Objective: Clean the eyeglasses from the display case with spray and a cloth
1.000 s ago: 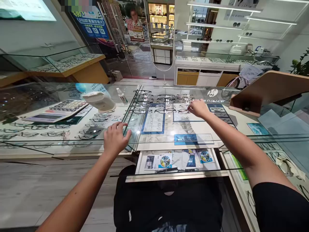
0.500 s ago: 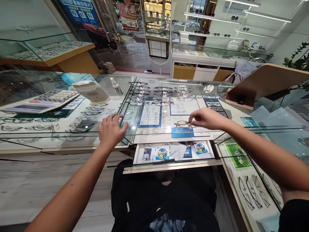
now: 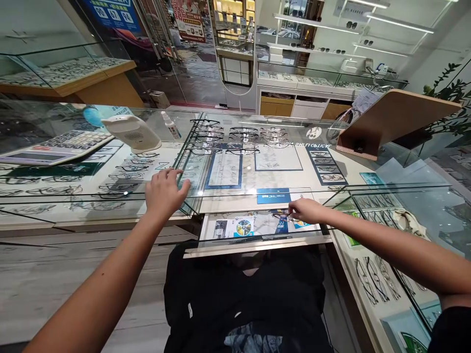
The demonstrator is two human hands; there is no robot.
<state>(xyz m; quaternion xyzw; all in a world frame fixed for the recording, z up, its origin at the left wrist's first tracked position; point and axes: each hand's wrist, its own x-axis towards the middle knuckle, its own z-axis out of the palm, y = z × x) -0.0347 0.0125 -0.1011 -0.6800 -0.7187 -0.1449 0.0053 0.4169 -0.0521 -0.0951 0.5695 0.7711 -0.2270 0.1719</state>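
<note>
My right hand [image 3: 303, 211] is closed on a pair of eyeglasses [image 3: 280, 216], held over the pulled-out drawer [image 3: 206, 234] at the counter's front edge. Printed leaflets [image 3: 243, 226] lie in that drawer. To the left, my left hand [image 3: 166, 192] rests on the glass counter top with its fingers spread. Rows of eyeglass frames [image 3: 243, 151] sit at the far side of the counter, beyond both hands. A blue card [image 3: 273, 195] shows just behind the drawer.
On the left of the counter stand a calculator [image 3: 61, 147], a white speaker-like device [image 3: 132, 133] and a small spray bottle [image 3: 170, 125]. A wooden-backed mirror or board [image 3: 401, 115] leans at the right. Below it, a side case [image 3: 368, 245] displays more glasses.
My right hand has brought the eyeglasses from over the counter, near the blue card, down toward me to the open drawer. My left hand stays on the glass. The view has shifted slightly.
</note>
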